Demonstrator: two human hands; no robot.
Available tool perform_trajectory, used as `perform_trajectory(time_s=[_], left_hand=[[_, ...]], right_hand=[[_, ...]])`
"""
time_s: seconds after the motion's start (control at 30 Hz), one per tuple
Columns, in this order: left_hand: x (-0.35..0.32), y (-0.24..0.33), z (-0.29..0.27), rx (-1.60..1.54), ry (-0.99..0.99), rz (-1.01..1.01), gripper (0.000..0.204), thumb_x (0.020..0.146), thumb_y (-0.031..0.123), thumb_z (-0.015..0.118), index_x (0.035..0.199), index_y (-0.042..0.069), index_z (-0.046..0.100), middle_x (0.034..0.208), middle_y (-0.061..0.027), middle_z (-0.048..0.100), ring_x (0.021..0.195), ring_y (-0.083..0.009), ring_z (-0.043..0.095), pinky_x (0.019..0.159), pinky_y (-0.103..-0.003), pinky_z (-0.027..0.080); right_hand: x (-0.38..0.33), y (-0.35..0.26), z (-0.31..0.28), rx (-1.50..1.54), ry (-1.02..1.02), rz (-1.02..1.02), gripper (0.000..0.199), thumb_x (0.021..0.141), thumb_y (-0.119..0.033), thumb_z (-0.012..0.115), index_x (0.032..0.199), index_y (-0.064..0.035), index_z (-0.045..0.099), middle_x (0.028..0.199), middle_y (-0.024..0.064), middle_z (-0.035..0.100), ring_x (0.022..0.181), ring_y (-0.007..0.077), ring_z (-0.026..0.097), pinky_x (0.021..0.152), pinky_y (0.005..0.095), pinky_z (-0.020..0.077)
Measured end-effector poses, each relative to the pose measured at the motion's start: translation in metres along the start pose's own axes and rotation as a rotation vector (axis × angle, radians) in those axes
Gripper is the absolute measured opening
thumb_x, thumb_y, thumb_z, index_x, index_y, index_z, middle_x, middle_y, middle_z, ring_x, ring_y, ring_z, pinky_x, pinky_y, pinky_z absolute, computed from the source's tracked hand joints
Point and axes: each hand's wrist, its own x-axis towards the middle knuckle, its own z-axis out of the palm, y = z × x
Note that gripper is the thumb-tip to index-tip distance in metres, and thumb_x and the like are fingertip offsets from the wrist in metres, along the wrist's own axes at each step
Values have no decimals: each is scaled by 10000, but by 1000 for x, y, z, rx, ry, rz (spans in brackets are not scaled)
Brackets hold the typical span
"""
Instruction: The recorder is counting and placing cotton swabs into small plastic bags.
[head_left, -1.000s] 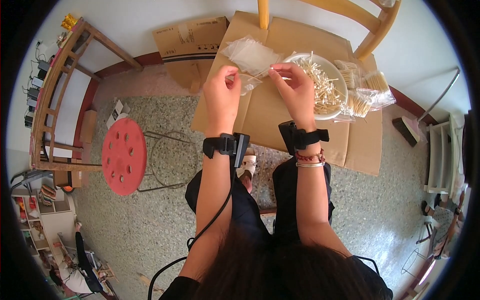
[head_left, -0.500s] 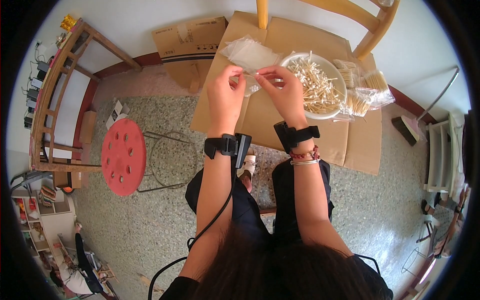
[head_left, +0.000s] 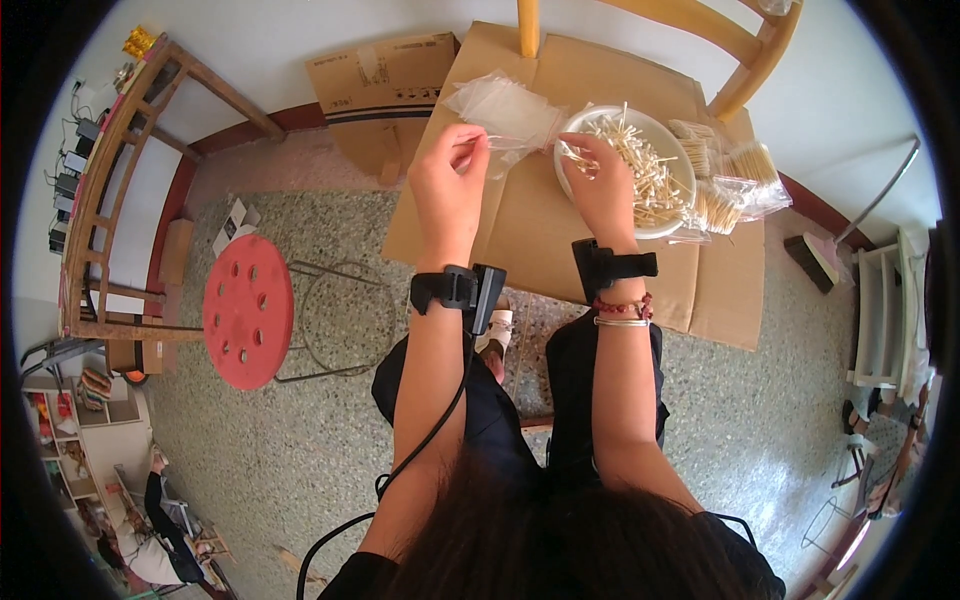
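Observation:
My left hand (head_left: 456, 165) is closed in a pinch on the edge of a clear plastic bag (head_left: 512, 158), held above the cardboard. Over the left side of a white bowl (head_left: 686, 205), my right hand (head_left: 604, 175) has its fingers curled around a few cotton swabs (head_left: 575, 155); the back of the hand partly hides the grip. A heap of loose cotton swabs (head_left: 650, 175) fills the bowl. Beyond my left hand lies a stack of flat clear bags (head_left: 500, 102). Filled bags of swabs (head_left: 750, 165) rest to the bowl's right.
A cardboard sheet (head_left: 720, 290) covers the surface under the bowl, beneath a wooden chair frame (head_left: 745, 45). A cardboard box (head_left: 385, 85) stands behind at left. To the left is a red stool (head_left: 248, 312). A broom (head_left: 815, 258) leans at the right.
My right hand has left the spot beside my left fingers and moved right, over the bowl's left side. The left hand stays nearly in place, still pinching the bag.

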Motion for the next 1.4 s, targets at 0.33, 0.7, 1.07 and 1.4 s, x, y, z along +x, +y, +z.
perform_trajectory(time_s=[0.33, 0.7, 1.07, 1.4], left_hand=[[-23, -30, -11, 449, -720, -243, 272, 697, 82, 673, 956, 28, 610, 850, -113, 636, 798, -235, 613, 712, -327, 478], [-17, -20, -10, 531, -502, -278, 278, 723, 156, 664, 964, 33, 600, 901, -138, 623, 817, -280, 607, 729, -352, 472], [-5, 16, 13, -573, -286, -387, 225, 832, 175, 627, 972, 0, 604, 882, -64, 652, 821, -108, 603, 693, -223, 452], [-2, 11, 18, -543, -302, -426, 196, 834, 135, 617, 971, -5, 607, 903, -69, 648, 821, -105, 604, 689, -214, 453]], right_hand=[[-1, 11, -2, -186, -95, 97, 299, 689, 38, 500, 939, -51, 637, 836, 142, 646, 785, 283, 623, 715, 351, 484], [8, -17, -14, -41, 232, 10, 168, 745, -41, 636, 911, -63, 637, 795, 66, 652, 751, 166, 640, 642, 288, 486], [4, -19, -4, 1057, 51, 283, 309, 811, -16, 603, 1102, 9, 500, 898, 51, 593, 848, 160, 610, 771, 269, 500], [4, -18, -5, 1008, 37, 276, 278, 812, -20, 595, 1078, 8, 518, 889, 48, 590, 837, 154, 607, 780, 261, 489]])
